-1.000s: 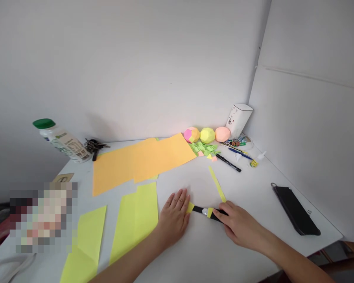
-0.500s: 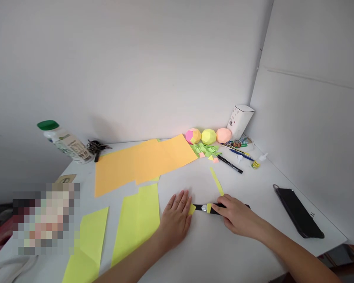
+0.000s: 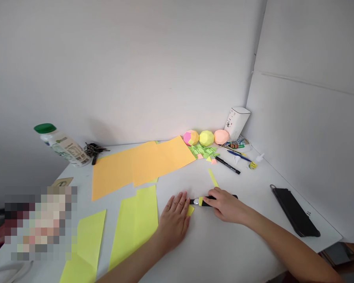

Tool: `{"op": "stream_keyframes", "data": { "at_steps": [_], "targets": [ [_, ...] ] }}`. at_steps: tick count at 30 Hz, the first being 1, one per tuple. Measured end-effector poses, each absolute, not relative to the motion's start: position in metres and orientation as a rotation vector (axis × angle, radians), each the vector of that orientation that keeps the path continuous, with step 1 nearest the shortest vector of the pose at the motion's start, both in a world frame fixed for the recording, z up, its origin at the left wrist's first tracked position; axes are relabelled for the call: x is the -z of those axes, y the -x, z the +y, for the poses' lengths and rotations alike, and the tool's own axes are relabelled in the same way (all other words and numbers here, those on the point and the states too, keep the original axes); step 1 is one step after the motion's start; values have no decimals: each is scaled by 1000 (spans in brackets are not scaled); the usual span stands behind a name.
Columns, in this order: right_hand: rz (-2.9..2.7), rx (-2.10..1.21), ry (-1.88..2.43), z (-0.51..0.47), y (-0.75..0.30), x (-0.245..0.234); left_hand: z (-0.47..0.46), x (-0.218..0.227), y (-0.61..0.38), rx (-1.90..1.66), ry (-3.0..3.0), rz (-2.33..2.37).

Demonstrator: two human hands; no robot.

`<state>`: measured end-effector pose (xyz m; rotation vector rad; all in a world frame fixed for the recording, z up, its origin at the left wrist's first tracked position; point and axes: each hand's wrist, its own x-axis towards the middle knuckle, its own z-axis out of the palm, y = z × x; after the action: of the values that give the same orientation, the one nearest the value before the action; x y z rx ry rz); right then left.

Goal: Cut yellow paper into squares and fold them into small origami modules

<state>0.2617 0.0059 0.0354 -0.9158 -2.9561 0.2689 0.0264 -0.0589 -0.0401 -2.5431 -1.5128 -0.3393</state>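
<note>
My left hand lies flat on the white table, fingers spread, pressing down a small yellow paper piece whose corner shows by the fingers. My right hand is closed on a black utility knife, whose silver tip points left toward the paper piece. A thin yellow paper strip lies just beyond my right hand.
Yellow sheets and orange sheets lie to the left. Three paper balls, green scraps, pens and a white box sit at the back corner. A black phone lies right; a bottle and keys stand back left.
My right hand has slid the knife leftward and a little away from me, next to the small yellow piece. My left hand has stayed flat on it.
</note>
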Motion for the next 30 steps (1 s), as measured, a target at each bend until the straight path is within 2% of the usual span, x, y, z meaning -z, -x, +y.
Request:
{"op": "stream_keyframes", "data": {
  "at_steps": [7, 12, 16, 20, 23, 25, 30],
  "targets": [
    [-2904, -225, 972, 30, -237, -26, -59, 40, -25, 358, 2573, -1538],
    [-2696, -102, 1254, 40, -279, -24, -59, 36, -26, 387, 2651, -1604],
    [-2522, 115, 1556, 41, -326, -20, -52, 11, -13, 476, 2698, -1815],
    [-2528, 154, 1707, 40, -339, -20, -50, -21, 27, 516, 2618, -2025],
    [-2530, 228, 1562, 31, -314, -25, -64, -20, 57, 159, 2609, -2044],
    [-2593, 151, 1284, 19, -284, -27, -79, -4, 68, -26, 2516, -2126],
    [-2931, -284, 664, -15, -209, -13, -99, 35, 70, 109, 2305, -2129]
  ]
}}
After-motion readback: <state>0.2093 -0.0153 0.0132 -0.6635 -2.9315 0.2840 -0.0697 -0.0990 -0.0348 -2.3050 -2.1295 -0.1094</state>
